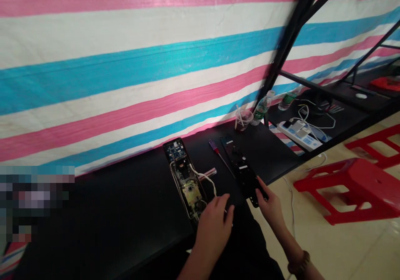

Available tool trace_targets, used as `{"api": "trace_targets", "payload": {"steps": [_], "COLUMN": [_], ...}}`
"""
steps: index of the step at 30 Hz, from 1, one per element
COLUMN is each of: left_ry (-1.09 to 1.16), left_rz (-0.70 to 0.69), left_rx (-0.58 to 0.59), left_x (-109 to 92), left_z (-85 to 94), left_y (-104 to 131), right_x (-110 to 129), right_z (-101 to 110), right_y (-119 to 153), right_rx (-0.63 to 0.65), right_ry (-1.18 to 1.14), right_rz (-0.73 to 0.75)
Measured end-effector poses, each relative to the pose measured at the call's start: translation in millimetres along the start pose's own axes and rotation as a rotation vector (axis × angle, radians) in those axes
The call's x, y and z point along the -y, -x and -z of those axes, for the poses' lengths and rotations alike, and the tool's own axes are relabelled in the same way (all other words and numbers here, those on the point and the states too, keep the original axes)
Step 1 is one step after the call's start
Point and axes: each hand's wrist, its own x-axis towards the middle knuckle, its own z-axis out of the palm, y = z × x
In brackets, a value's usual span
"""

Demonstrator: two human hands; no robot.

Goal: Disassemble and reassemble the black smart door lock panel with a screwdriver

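Working on an opened device seems to be the step in hand: an elongated black casing with a blue circuit board and metal mechanism lies open at the lower centre of the frame, on a matte black tabletop. Right of it, my right hand pinches the near end of a long flat black panel, its forearm slanting up and leftward from the bottom edge. My left hand is palm down beside the casing, fingers bent, thumb apart from the index finger, near a thin white cable; I cannot tell whether it grips that. The next move, I judge, calls for steady support of the panel and no tug on the cable. Between casing and panel lies a purple-handled screwdriver.
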Motion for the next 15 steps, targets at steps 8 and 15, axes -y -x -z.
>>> {"api": "trace_targets", "payload": {"steps": [8, 15], "left_ry": [-0.32, -0.059], "left_rz": [0.065, 0.183], "left_rx": [0.018, 0.024], "left_x": [-12, -13], "left_z": [-43.6, -26.8], "left_y": [-23, -62], "right_x": [-12, -10], "right_z": [8, 20], "right_y": [2, -3], "right_rx": [-0.068, -0.036], "right_ry": [-0.324, -0.313], "right_rz": [-0.19, -0.193]}}
